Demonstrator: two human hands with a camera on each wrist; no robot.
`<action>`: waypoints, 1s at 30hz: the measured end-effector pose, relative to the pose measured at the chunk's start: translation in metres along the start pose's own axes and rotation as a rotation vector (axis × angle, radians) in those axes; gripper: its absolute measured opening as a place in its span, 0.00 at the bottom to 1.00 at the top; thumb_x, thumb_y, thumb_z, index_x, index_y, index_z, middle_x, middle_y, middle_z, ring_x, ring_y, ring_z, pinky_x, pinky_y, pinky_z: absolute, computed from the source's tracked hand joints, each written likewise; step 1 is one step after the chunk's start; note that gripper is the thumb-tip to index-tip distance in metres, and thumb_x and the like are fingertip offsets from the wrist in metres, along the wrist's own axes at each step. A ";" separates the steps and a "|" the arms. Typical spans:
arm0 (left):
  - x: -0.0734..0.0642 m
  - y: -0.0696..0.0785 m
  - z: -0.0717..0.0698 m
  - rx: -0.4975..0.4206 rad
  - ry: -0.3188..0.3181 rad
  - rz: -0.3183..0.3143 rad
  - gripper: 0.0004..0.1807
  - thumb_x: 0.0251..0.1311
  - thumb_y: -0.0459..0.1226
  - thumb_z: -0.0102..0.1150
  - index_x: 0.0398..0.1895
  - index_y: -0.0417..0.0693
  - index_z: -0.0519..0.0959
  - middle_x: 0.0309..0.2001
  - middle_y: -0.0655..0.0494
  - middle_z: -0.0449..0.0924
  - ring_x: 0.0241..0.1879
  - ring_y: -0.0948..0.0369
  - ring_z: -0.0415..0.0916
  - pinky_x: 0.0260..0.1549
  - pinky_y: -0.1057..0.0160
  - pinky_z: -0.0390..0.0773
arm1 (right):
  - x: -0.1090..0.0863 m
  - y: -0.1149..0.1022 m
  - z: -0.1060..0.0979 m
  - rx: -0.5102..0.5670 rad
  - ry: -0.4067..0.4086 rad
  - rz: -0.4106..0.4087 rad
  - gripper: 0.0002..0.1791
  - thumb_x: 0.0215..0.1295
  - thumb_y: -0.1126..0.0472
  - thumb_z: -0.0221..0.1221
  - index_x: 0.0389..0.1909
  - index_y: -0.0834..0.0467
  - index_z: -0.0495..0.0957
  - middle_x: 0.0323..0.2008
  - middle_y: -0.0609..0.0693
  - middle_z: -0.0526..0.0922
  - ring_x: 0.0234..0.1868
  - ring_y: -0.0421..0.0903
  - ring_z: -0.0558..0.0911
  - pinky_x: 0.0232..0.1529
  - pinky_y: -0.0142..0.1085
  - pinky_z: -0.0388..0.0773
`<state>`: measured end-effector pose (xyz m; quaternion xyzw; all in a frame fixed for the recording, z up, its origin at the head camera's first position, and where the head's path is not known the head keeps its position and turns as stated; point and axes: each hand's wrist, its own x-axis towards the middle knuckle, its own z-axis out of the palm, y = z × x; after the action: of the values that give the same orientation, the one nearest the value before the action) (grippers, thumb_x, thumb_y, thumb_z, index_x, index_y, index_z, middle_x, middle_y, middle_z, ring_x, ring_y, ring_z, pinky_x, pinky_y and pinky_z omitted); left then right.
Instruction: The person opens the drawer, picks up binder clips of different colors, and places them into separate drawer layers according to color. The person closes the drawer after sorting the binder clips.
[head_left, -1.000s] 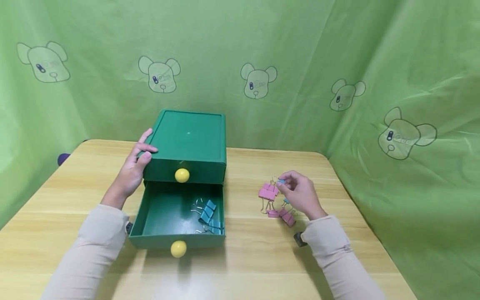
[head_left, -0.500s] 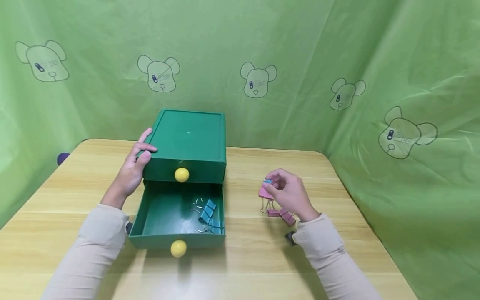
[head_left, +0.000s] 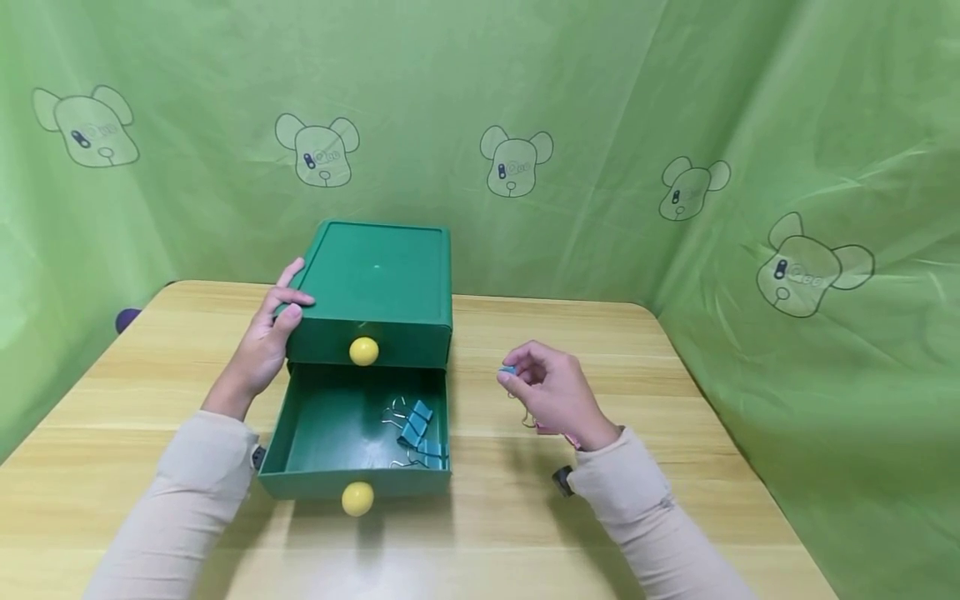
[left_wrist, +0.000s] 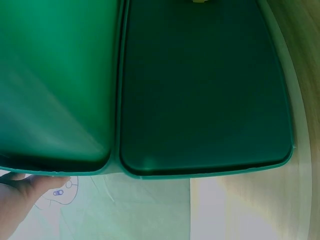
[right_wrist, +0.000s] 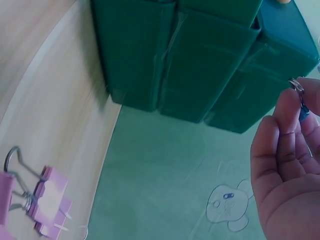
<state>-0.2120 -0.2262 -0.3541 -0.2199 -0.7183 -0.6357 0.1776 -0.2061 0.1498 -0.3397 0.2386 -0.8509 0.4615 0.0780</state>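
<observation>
My right hand (head_left: 558,387) pinches a small blue binder clip (head_left: 507,370) between thumb and fingertips, above the table right of the drawer box. In the right wrist view a wire handle of that clip (right_wrist: 304,113) shows between the fingers. Below and behind this hand lie pink binder clips (right_wrist: 50,197), mostly hidden from the head view. My left hand (head_left: 255,358) rests against the left side of the green two-drawer box (head_left: 382,275), fingers extended over its top edge. The lower drawer (head_left: 322,433) is pulled out, with several blue binder clips (head_left: 415,423) at its right side.
The closed upper drawer has a yellow knob (head_left: 363,351); another yellow knob (head_left: 357,498) sits on the lower drawer front. The box stands on a wooden table (head_left: 510,525). Green curtains (head_left: 420,75) printed with bear heads surround the table.
My right hand has moved left, carrying the blue binder clip from the pile of clips toward the drawer box. The left hand and the box stay where they were.
</observation>
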 end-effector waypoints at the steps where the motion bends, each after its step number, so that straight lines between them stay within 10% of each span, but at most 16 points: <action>1: 0.000 0.000 0.000 0.001 -0.001 0.000 0.09 0.74 0.36 0.38 0.45 0.57 0.71 0.77 0.52 0.43 0.75 0.52 0.32 0.65 0.37 0.32 | 0.000 -0.002 0.001 -0.003 -0.005 -0.008 0.05 0.61 0.66 0.66 0.36 0.60 0.79 0.27 0.49 0.81 0.26 0.45 0.79 0.26 0.34 0.77; 30: 0.001 -0.002 0.001 -0.020 0.005 0.016 0.09 0.74 0.36 0.39 0.43 0.59 0.71 0.77 0.49 0.43 0.75 0.50 0.32 0.66 0.38 0.32 | 0.004 -0.025 0.036 0.006 -0.112 -0.198 0.05 0.60 0.67 0.65 0.35 0.61 0.79 0.27 0.46 0.82 0.27 0.40 0.80 0.32 0.34 0.78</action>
<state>-0.2138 -0.2257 -0.3555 -0.2258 -0.7096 -0.6421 0.1822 -0.1943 0.1074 -0.3404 0.3470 -0.8249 0.4400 0.0747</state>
